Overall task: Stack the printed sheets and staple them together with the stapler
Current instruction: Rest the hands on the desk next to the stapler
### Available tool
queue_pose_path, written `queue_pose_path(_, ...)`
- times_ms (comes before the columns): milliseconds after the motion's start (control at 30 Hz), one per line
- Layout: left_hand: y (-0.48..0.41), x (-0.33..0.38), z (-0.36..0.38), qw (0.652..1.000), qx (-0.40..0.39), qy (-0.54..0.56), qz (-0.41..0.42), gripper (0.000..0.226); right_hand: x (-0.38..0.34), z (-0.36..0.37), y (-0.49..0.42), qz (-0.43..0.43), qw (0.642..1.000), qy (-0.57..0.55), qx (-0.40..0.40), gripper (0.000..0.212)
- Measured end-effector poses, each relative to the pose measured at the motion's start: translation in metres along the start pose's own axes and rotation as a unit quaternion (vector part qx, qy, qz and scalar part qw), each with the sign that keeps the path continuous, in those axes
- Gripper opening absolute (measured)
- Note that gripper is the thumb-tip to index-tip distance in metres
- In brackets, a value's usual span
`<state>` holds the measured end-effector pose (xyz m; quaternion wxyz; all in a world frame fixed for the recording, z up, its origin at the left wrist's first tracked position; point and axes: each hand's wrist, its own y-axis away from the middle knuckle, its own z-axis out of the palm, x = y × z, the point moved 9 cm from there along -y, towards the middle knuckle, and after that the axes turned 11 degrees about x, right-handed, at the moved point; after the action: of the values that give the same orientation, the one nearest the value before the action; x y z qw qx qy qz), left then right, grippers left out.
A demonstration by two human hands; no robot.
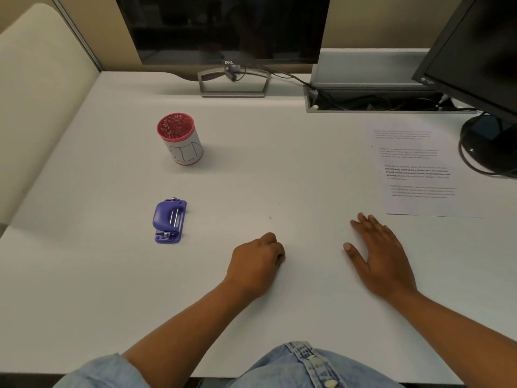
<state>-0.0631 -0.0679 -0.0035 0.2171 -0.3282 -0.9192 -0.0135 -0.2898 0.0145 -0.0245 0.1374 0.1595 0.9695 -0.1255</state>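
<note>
A purple stapler [168, 220] lies on the white desk [112, 275] at the left of the middle. Printed sheets [419, 175] lie spread and overlapping at the far right, text side up. My left hand [257, 261] rests on the desk as a loose fist with nothing in it, to the right of the stapler. My right hand [383, 256] lies flat with fingers spread, just below and left of the sheets, not touching them.
A red-rimmed pen cup [180, 140] stands behind the stapler. A dark monitor [223, 29] on a stand is at the back, a second monitor [481, 51] at the right with its base [486, 147] and cables beside the sheets. An open cable tray [372, 102] sits behind.
</note>
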Motion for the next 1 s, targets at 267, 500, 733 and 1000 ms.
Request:
queue_pose_path(267, 0.001, 0.006, 0.017, 0.995, -0.039, -0.07, 0.059, 0.014, 0.0, 0.0, -0.001, 0.003, 1.0, -0.001, -0.002, 0.065)
queue_pose_path(500, -0.049, -0.053, -0.051, 0.996, 0.059, -0.019, -0.065, 0.01, 0.001, 0.001, 0.0, 0.003, 1.0, 0.008, -0.009, 0.066)
queue_pose_path(733, -0.112, -0.169, -0.198, 0.931, 0.277, 0.033, -0.238, 0.015, 0.001, 0.004, -0.004, 0.01, 1.0, 0.009, -0.019, 0.073)
queue_pose_path(1000, -0.141, -0.227, -0.202, 0.937, 0.222, -0.05, -0.267, 0.023, 0.005, 0.012, -0.009, 0.02, 0.997, 0.059, -0.044, 0.089)
